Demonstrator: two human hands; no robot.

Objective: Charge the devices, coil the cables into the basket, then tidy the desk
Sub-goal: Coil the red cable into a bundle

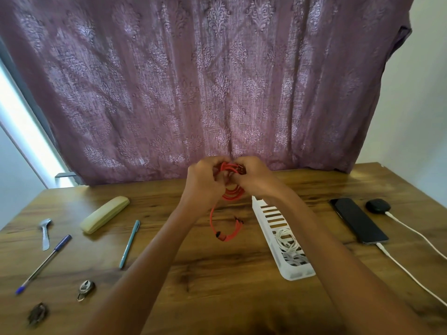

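Both hands are raised above the middle of the wooden desk (217,274), gripping a partly coiled red cable (232,193). My left hand (204,180) holds the loops from the left. My right hand (254,177) curls round the top of the coil from the right. The cable's loose tail hangs down and its plug end lies on the desk. A white slotted basket (294,274) lies to the right with a coiled white cable (286,239) inside. Further right, a black phone (358,220) and a black earbud case (377,205) each have a white charging cable (411,274) plugged in.
On the left of the desk lie a cream glasses case (105,213), a teal pen (130,243), a blue pen (43,263), a metal spoon (45,232), a small metal clip (85,288) and a dark small object (37,313). A purple patterned curtain (205,81) hangs behind the desk.
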